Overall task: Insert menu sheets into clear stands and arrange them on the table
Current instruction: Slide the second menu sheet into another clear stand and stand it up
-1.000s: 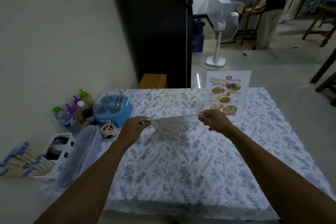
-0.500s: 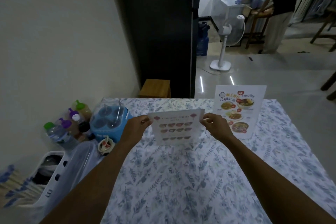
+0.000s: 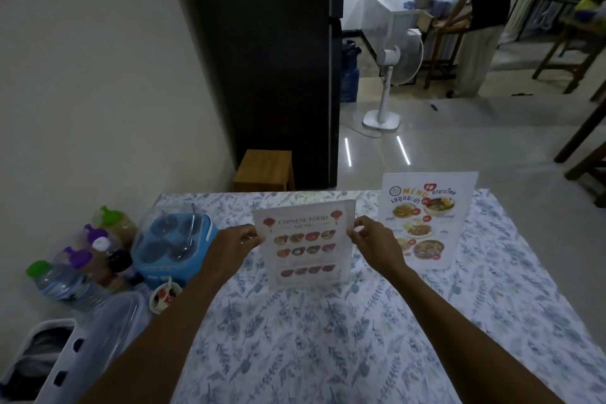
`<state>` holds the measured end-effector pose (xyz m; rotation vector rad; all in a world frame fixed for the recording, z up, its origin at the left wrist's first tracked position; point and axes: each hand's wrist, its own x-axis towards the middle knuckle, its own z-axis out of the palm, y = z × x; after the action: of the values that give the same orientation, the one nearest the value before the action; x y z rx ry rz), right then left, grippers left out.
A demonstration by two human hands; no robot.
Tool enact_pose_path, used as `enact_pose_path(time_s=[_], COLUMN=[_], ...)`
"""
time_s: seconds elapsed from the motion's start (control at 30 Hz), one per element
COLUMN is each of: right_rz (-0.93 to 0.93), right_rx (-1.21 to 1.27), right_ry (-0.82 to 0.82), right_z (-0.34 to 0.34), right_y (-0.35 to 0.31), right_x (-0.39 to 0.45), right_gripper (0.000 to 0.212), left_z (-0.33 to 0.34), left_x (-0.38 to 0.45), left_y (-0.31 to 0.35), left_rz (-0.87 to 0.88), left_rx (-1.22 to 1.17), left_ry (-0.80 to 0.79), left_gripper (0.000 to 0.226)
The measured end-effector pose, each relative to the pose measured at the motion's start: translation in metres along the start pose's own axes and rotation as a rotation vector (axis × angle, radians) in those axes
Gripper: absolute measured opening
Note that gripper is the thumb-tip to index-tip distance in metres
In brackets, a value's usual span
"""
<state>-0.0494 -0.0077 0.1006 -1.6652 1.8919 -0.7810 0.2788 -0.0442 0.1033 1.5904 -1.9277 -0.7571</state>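
Both hands pinch the Chinese food menu stand (image 3: 304, 244) by its upper side edges: the left hand (image 3: 233, 245) grips the left edge with thumb in front and fingers curled behind, and the right hand (image 3: 373, 241) does the same on the right edge, fingertips closed on the clear plastic. The stand is upright with its printed face toward the camera, and its lower edge meets the floral tablecloth (image 3: 328, 338) near the middle of the table.

A second ago the same piece was held nearly flat and edge-on between the hands, well above the cloth; half a second ago it had been tipped up to show its face while raised. Now it stands taller in view and reaches the table surface.

Both forearms stretch forward from the bottom corners and converge on the stand, wrists roughly level, palms facing each other.

Just behind and to the right stands the Thai menu stand (image 3: 426, 220), upright, apart from the right hand. On the left side sit a blue condiment caddy (image 3: 173, 239) under a clear lid, sauce bottles (image 3: 98, 239) and a water bottle (image 3: 62, 282).
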Motion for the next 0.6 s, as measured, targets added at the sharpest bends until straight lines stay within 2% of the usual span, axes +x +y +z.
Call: enact_pose_path(time_s=[0.2, 0.6], right_rz=[0.014, 0.052], right_rx=[-0.038, -0.073], right_ry=[-0.033, -0.053], right_z=[0.004, 0.013], right_y=[0.003, 0.008], right_x=[0.005, 0.009], right_gripper=[0.014, 0.011], left_z=[0.008, 0.010], left_x=[0.003, 0.004], left_y=[-0.008, -0.002], left_rz=[-0.071, -0.121], left_rx=[0.020, 0.143], left_ry=[0.014, -0.004], left_gripper=[0.015, 0.020])
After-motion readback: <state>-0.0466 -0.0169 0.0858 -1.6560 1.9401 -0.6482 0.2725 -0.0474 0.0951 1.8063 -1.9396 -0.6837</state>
